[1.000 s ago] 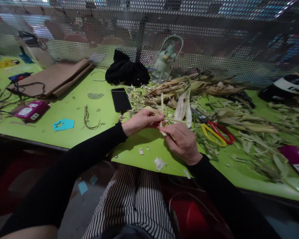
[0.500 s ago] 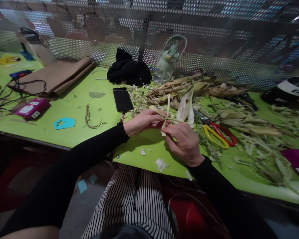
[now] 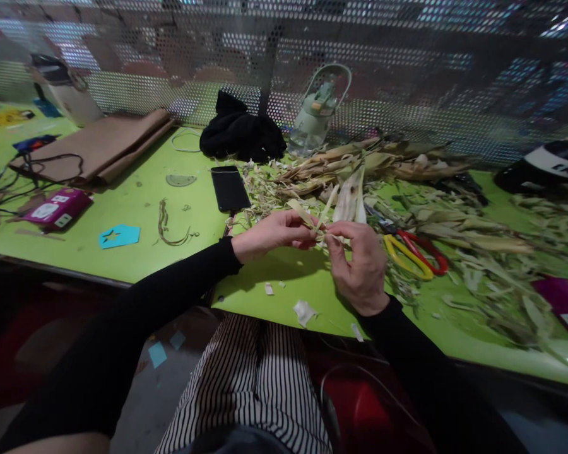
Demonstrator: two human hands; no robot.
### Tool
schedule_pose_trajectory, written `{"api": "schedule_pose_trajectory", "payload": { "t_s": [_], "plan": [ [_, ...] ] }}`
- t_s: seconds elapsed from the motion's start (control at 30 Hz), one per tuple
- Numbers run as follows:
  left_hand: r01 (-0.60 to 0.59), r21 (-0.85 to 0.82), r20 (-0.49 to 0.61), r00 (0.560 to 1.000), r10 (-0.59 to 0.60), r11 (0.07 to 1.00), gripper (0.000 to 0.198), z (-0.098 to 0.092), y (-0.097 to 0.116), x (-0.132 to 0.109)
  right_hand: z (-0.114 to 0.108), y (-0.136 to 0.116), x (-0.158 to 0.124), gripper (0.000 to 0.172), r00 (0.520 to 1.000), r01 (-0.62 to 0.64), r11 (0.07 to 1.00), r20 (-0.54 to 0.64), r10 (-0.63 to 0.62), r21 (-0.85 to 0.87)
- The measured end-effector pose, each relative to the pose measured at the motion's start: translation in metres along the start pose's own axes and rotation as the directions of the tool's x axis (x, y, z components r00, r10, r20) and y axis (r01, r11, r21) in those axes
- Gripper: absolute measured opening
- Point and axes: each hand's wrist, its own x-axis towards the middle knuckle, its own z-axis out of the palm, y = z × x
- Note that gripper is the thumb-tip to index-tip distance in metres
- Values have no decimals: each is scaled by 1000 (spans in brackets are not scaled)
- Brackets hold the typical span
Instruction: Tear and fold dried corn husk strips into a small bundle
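Crossed strips of pale dried corn husk [image 3: 330, 205] are pinched between my two hands, above the front of the green table. My left hand [image 3: 277, 233] grips them from the left, fingers bent and pressed together. From the right, my right hand [image 3: 360, 263] pinches the strips between thumb and forefinger, the fingertips of both hands almost meeting. Some of the strips' crossing is hidden by the fingers. Just behind lies a broad pale husk leaf [image 3: 349, 197]. To the right of my right hand are scissors with red and yellow handles [image 3: 409, 255].
Heaped husks [image 3: 373, 165] and shreds cover the right and back. A phone [image 3: 230, 188], black cloth [image 3: 243, 129] and green bottle [image 3: 312, 116] stand behind. On the left are a braided strand [image 3: 163, 224], blue paper [image 3: 119, 236], purple box [image 3: 57, 208] and brown paper [image 3: 94, 148].
My right hand has moved slightly right and up, its fingers now pinching nearer the crossing. The upright strip now leans to the right. My left hand still grips the strips.
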Motion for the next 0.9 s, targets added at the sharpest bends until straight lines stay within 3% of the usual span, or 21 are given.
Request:
{"api": "schedule_pose_trajectory", "payload": {
  "t_s": [0.23, 0.47, 0.77, 0.9],
  "plan": [
    [-47, -39, -7, 999, 46, 998, 17, -1, -2, 0, 1, 1, -2, 13, 982, -167, 985, 92, 162, 51],
    [-30, -32, -26, 999, 29, 999, 13, 2, 1, -1, -1, 2, -2, 10, 984, -156, 984, 103, 147, 81],
    [-94, 178, 13, 996, 93, 980, 16, 2, 2, -3, -1, 5, 0, 14, 989, -123, 992, 82, 120, 23],
    [-122, 191, 9, 992, 122, 974, 15, 3, 2, -3, -1, 4, 0, 15, 987, -152, 987, 65, 148, 52]
  ]
}}
